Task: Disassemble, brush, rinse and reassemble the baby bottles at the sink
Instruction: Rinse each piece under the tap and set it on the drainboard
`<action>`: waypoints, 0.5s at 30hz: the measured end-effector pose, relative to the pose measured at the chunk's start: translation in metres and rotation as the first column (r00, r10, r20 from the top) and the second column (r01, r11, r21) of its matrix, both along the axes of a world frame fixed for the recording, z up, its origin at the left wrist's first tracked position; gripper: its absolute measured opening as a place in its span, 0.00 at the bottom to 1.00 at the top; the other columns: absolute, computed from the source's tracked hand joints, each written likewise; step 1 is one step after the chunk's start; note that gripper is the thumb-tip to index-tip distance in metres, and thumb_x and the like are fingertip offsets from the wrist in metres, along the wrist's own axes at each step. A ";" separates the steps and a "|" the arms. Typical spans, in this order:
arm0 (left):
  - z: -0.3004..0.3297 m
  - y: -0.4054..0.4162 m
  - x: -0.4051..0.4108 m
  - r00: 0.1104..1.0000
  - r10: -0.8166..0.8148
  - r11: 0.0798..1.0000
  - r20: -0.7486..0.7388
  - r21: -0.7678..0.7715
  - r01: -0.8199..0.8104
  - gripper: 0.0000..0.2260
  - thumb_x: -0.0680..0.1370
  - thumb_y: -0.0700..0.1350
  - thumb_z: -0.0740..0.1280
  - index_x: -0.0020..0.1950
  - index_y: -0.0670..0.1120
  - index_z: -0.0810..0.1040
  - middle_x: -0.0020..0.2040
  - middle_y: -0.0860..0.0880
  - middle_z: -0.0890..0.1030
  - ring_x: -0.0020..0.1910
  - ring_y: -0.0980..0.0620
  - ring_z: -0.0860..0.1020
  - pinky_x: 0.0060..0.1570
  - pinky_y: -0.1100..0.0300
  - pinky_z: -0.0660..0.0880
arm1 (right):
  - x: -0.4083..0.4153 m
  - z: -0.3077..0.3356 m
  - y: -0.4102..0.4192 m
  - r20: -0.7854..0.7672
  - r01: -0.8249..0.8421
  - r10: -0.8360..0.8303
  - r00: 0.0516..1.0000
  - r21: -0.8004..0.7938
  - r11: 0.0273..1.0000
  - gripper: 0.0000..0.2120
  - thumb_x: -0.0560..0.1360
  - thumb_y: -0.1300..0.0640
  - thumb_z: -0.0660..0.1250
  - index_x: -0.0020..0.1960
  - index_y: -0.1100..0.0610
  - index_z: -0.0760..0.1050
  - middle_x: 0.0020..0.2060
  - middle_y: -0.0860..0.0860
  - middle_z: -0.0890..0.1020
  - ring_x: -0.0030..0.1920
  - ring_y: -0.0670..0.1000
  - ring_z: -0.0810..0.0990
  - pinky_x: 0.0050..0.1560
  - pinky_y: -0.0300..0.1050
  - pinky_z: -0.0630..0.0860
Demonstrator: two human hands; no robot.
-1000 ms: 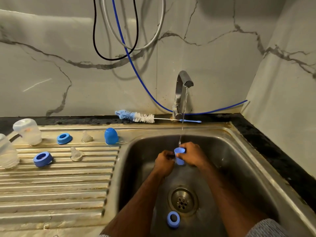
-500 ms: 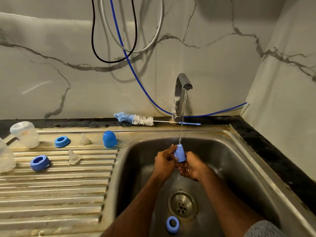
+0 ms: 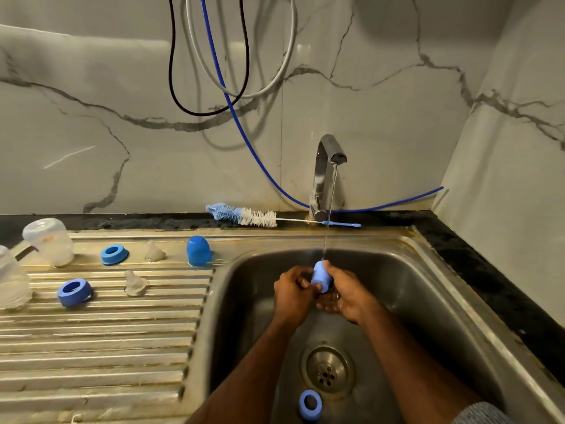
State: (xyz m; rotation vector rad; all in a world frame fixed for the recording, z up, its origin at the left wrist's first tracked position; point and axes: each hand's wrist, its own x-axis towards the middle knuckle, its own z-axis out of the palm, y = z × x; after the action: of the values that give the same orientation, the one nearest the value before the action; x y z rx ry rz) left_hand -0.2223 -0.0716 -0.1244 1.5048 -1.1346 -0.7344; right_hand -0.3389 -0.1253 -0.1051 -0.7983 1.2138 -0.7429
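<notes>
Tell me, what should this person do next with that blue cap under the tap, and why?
Probably turn the blue cap over so its open end meets the water stream. Both the left hand and right hand grip it dome up, so water strikes only its outside.

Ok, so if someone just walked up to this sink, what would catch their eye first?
Probably the two hands in the basin, left hand and right hand, holding a light blue cap under the thin stream from the tap. Next, the blue rings, clear teats and a darker blue cap laid out on the ribbed drainboard, left of the basin.
</notes>
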 end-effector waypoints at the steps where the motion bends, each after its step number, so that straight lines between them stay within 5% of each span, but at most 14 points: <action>1: -0.001 -0.001 0.001 0.999 -0.012 1.000 0.031 0.008 0.012 0.10 0.72 0.38 0.77 0.52 0.47 0.85 0.39 0.50 0.83 0.40 0.56 0.82 0.44 0.62 0.81 | 0.001 0.004 0.003 -0.014 -0.033 0.033 0.999 -0.019 0.999 0.09 0.82 0.47 0.62 0.56 0.52 0.74 0.51 0.60 0.82 0.49 0.60 0.82 0.47 0.58 0.82; 4: -0.003 0.001 0.007 0.987 -0.055 0.998 0.150 0.045 0.049 0.03 0.73 0.39 0.76 0.45 0.44 0.87 0.36 0.50 0.84 0.36 0.59 0.79 0.41 0.66 0.77 | 0.005 0.006 0.009 0.031 -0.090 0.092 0.995 -0.058 0.994 0.05 0.83 0.57 0.61 0.57 0.53 0.73 0.52 0.59 0.80 0.51 0.60 0.80 0.55 0.60 0.78; 7: 0.000 0.005 0.011 0.953 -0.090 0.992 0.289 0.110 0.060 0.02 0.73 0.39 0.75 0.44 0.44 0.88 0.38 0.48 0.85 0.39 0.56 0.81 0.43 0.62 0.76 | 0.008 -0.003 0.003 -0.398 -0.237 0.114 0.910 -0.275 0.932 0.20 0.78 0.57 0.70 0.67 0.59 0.71 0.54 0.56 0.80 0.49 0.55 0.81 0.49 0.51 0.78; 9: 0.004 0.011 0.013 0.943 -0.076 0.987 0.325 0.158 0.025 0.03 0.72 0.40 0.75 0.44 0.45 0.88 0.40 0.47 0.86 0.43 0.52 0.84 0.47 0.58 0.79 | 0.009 -0.001 0.006 -0.634 -0.288 -0.026 0.773 -0.387 0.876 0.25 0.70 0.52 0.78 0.63 0.58 0.73 0.54 0.54 0.80 0.52 0.54 0.80 0.52 0.48 0.76; 12: 0.016 0.021 0.020 0.950 0.025 0.988 0.311 0.135 -0.070 0.03 0.72 0.42 0.75 0.44 0.45 0.87 0.41 0.47 0.86 0.44 0.51 0.84 0.48 0.54 0.82 | 0.012 0.010 0.014 -0.730 -0.346 -0.142 0.669 -0.474 0.810 0.19 0.66 0.50 0.80 0.52 0.54 0.78 0.48 0.52 0.82 0.47 0.51 0.79 0.45 0.42 0.71; 15: 0.038 0.035 0.035 0.934 0.089 0.990 0.346 0.075 -0.122 0.06 0.71 0.46 0.74 0.46 0.46 0.86 0.43 0.48 0.86 0.44 0.52 0.84 0.48 0.56 0.81 | 0.020 0.015 0.019 -0.790 -0.492 -0.129 0.600 -0.491 0.719 0.19 0.69 0.49 0.78 0.57 0.51 0.80 0.55 0.52 0.83 0.56 0.55 0.80 0.53 0.43 0.74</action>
State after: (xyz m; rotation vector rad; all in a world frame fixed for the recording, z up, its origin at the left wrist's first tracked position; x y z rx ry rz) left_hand -0.1875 -0.0367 -0.0867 1.8089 -1.2771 -0.4675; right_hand -0.3189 -0.1061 -0.0900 -2.0327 1.5977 -0.6458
